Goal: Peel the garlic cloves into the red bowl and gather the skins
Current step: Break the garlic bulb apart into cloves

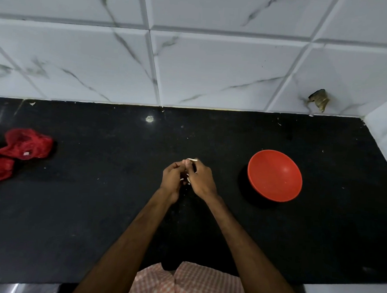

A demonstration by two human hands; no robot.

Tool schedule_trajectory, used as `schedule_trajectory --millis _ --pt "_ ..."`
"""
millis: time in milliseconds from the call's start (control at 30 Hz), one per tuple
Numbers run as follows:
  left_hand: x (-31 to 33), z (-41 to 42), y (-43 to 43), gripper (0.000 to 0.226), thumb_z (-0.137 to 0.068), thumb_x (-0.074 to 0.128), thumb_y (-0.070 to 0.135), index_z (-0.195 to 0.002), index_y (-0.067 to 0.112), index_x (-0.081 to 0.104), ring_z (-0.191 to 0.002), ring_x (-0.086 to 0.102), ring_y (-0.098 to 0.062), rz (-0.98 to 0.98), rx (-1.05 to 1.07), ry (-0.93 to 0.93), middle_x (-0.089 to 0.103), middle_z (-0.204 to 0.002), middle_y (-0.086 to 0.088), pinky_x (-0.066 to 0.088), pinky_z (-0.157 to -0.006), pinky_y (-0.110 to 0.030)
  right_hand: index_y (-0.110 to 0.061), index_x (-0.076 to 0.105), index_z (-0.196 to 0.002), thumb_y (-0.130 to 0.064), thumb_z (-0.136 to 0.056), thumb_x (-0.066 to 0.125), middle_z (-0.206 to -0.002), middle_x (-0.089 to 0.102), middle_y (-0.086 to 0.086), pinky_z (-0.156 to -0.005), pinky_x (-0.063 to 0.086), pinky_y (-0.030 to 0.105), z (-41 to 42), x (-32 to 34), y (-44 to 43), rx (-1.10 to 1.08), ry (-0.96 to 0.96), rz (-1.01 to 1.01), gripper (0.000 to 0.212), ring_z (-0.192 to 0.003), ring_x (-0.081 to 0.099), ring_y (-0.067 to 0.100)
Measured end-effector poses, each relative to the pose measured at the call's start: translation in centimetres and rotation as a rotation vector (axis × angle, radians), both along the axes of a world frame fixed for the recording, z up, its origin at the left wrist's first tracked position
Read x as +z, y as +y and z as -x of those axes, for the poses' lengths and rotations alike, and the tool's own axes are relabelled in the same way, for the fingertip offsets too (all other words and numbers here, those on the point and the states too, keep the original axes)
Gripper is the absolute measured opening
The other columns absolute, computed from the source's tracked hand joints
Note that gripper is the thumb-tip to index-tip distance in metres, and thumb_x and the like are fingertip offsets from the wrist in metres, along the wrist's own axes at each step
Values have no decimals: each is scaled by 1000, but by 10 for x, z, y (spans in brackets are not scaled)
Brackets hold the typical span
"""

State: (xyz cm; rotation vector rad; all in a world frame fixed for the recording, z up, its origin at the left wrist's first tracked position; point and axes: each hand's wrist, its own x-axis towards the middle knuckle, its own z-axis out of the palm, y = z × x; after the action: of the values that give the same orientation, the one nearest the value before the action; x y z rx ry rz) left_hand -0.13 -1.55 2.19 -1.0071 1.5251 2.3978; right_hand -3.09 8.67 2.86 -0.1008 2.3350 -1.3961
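At the far left of the black table (89, 208) lies a crumpled red mesh bag (17, 151), well apart from the work. Near the middle, the left hand (172, 180) and the right hand (203, 181) meet just above the table, close together. A pale garlic clove (191, 160) shows between their tips, only partly visible. Both hands have their fingers curled in tight and pinch the clove from either side. How much skin is left on it cannot be told at this size. A few white skin flakes (187, 180) show in the gap between the hands, but I cannot tell whether they hang from the clove or lie on the table beneath. The clove should be light, small and firm, though probably slick once bare. Its skin looks papery and brittle and is likely to scatter. It is probably best held by the body in one hand while the other nips the loose skin at the tip. To the right, near the hands but apart from them, sits the red bowl (274, 175), with no cloves visible inside.
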Motion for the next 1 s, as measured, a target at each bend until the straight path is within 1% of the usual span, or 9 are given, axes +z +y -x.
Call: schedule_trajectory --millis 100,200,300,433,567,700,833,933,1000 --pt "-2 1 -1 28 -102 49 13 -117 -4 65 -83 66 -21 -4 -19 -7 69 -102 -17 55 -66 -31 -24 67 -120 -39 -105 44 -107 71 -7 -84 52 22 0 -1 -2 -14 23 5 31 -97 66 4" --pt "-4 3 5 25 -103 48 14 -114 -1 65 -93 68 -26 6 35 4 69 -108 -19 59 -73 -36 -18 70 -117 -33 -107 43 -104 71 -3 -81 51 22 1 0 -4 -42 26 -6 32 -95 67 7" --pt "-2 5 14 15 -103 51 14 -105 6 64 -96 67 -25 53 111 -2 68 -103 -13 59 -79 -39 -12 70 -110 -31 -108 40 -95 71 3 -79 57 33 3 1 -6 -50 73 -86 36 -87 68 14" --pt "2 4 21 10 -101 54 11 -97 8 62 -92 67 -22 62 147 0 68 -98 -10 57 -69 -33 -10 72 -107 -30 -107 40 -96 72 9 -81 58 42 5 -4 -5 -71 61 -108 37 -87 69 21" --pt "1 2 20 9 -101 54 10 -97 6 61 -81 66 -20 29 133 3 66 -93 -12 56 -58 -30 -5 73 -107 -22 -106 42 -92 70 8 -68 50 23 6 4 0 -80 39 -90 36 -86 67 20" --pt "0 -5 12 19 -103 49 13 -108 0 62 -73 64 -16 -69 56 28 66 -89 -11 54 -55 -25 -1 72 -109 -21 -106 45 -97 71 13 -78 51 30 6 1 5 -49 36 -50 33 -87 66 21" --pt "-3 -4 -3 26 -104 49 20 -110 1 65 -79 62 -16 -168 0 65 68 -89 -9 51 -77 -33 -5 72 -102 -21 -103 53 -76 65 -1 -56 43 18 14 -1 12 21 67 -30 25 -64 59 7" --pt "-1 -3 -6 26 -105 47 20 -108 2 64 -67 66 -9 -151 13 68 72 -84 -4 55 -66 -27 -9 73 -98 -9 -100 56 -67 63 -5 -44 44 18 18 -7 23 1 62 -25 18 -45 53 2" --pt "-4 -4 -6 25 -104 49 21 -109 2 64 -65 64 -7 -127 3 57 71 -85 -3 55 -65 -27 -10 74 -100 -7 -100 55 -71 65 -5 -46 50 23 17 -10 27 -2 55 -27 19 -50 57 3"
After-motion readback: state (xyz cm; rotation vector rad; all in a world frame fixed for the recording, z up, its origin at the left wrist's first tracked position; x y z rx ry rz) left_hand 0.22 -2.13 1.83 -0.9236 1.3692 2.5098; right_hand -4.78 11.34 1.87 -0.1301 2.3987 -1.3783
